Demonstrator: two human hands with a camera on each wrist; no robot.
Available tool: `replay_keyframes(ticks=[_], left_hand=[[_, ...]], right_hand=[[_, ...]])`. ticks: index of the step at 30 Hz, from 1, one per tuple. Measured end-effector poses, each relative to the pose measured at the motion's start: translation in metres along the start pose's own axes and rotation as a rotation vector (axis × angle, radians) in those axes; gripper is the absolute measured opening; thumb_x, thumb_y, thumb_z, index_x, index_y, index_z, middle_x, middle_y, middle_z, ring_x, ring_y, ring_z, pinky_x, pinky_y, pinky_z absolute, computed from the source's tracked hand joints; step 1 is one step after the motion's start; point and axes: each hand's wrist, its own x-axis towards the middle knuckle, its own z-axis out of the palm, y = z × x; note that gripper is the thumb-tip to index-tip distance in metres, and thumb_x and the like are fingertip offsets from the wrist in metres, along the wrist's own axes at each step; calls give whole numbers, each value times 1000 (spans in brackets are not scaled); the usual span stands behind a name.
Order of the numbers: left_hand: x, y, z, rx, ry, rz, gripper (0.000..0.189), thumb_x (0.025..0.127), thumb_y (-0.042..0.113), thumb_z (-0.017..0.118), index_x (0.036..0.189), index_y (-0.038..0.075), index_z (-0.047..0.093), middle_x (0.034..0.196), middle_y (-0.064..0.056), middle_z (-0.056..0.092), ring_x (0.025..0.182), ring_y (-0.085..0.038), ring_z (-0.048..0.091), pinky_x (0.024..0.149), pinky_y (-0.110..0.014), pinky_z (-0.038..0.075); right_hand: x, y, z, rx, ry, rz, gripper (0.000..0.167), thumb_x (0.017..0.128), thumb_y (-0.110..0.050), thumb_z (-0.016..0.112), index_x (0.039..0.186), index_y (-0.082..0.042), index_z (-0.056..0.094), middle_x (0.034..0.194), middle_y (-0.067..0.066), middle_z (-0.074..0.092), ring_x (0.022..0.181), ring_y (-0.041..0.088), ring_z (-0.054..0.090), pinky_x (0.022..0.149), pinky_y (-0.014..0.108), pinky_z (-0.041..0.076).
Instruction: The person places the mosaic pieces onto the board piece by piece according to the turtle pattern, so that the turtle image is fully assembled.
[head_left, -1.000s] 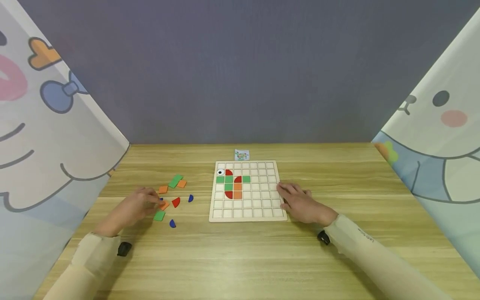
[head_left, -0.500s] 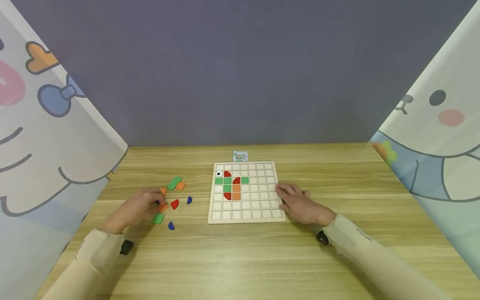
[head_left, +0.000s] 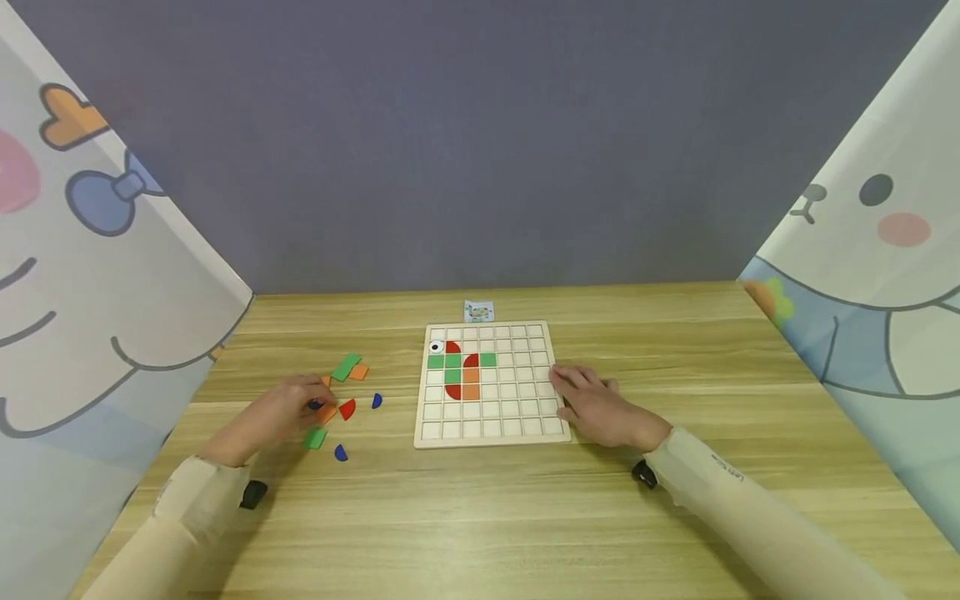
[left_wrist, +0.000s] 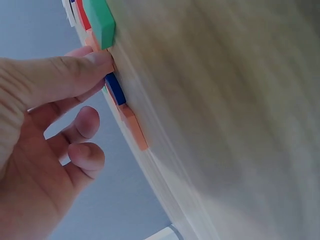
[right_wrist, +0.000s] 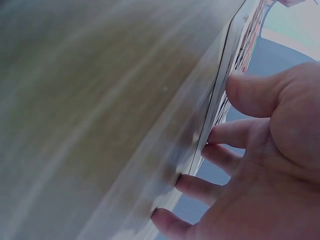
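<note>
The left hand [head_left: 281, 414] is among loose coloured pieces, its thumb and index finger closed at an orange tile [head_left: 327, 414]. Their tips partly hide the tile. A blue piece [left_wrist: 115, 89] lies right beside these fingertips in the left wrist view, while the other fingers curl loosely and hold nothing. My right hand [head_left: 603, 408] rests along the right edge of a wooden grid board [head_left: 521, 408], its fingertips touching the rim. On the board's left side, several green, red and orange pieces and a round eye piece [head_left: 436, 347] fill cells.
Around the left hand lie green tiles [head_left: 347, 367], another orange tile [head_left: 359, 372], a red quarter-round piece [head_left: 347, 409], a blue half-round piece [head_left: 377, 402] and a second such blue piece [head_left: 341, 452]. A small picture card [head_left: 478, 311] lies behind the board.
The left hand has shifted slightly, and its thumb and index finger have closed in at the orange tile. The right hand stays at the board's edge. The head view has shifted a little.
</note>
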Motion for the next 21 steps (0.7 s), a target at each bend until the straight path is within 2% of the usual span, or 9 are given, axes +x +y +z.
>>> replay_keyframes(ticks=[7, 12, 17, 21], left_hand=[[1, 2, -2, -42, -37, -61, 25, 70, -2, 81, 89, 11, 71, 87, 4, 58, 77, -15, 57, 64, -29, 51], [6, 6, -4, -32, -12, -83, 24, 72, 5, 81, 91, 10, 69, 90, 2, 58, 76, -16, 56, 62, -27, 49], [19, 18, -8, -36, 45, -52, 24, 75, 7, 80, 97, 9, 70, 96, 0, 59, 74, -18, 55, 58, -25, 47], [37, 33, -9, -34, 90, 41, 33, 74, 10, 81, 103, 12, 67, 101, 2, 61, 79, -18, 57, 62, -27, 48]], right_hand=[[0, 0, 0, -5, 1, 1, 59, 101, -24, 47, 149, 1, 22, 153, 16, 19, 137, 37, 17, 91, 65, 26], [-1, 0, 0, -8, 8, -3, 59, 100, -23, 47, 148, 2, 23, 153, 16, 20, 137, 37, 18, 91, 64, 27], [0, 1, 0, -1, 13, -15, 59, 100, -23, 47, 148, 2, 23, 152, 17, 20, 136, 37, 19, 90, 65, 27], [0, 1, 0, 0, 12, -29, 59, 101, -23, 47, 148, 2, 22, 152, 16, 20, 136, 38, 18, 90, 65, 27]])
